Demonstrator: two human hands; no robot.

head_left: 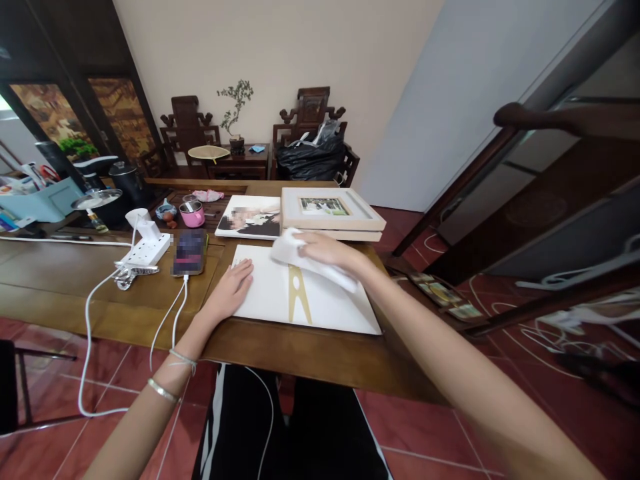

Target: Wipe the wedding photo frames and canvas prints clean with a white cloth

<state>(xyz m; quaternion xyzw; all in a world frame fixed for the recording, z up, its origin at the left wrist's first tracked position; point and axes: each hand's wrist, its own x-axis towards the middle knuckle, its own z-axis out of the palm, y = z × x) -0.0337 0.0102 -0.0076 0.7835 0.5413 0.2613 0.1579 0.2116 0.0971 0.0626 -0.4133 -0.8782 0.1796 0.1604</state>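
A white rectangular panel point(265, 293) with a tan, A-shaped piece point(301, 303) on it lies on the wooden table in front of me. My left hand point(233, 287) rests flat on the panel's left edge, fingers stretched out. Over the panel's upper right part, my right hand point(325, 251) grips a white cloth point(290, 249), which partly covers the panel and the top of the tan piece. Behind the panel lie a photo print point(250, 215) and a stack of light wood picture frames point(333, 212).
Left of the panel are a charging phone point(189, 252), a white power strip point(146, 249) with loose cables, and a pink cup point(192, 214). A blue organizer point(50, 200) stands farther left. A dark wooden chair point(550, 167) is at the right.
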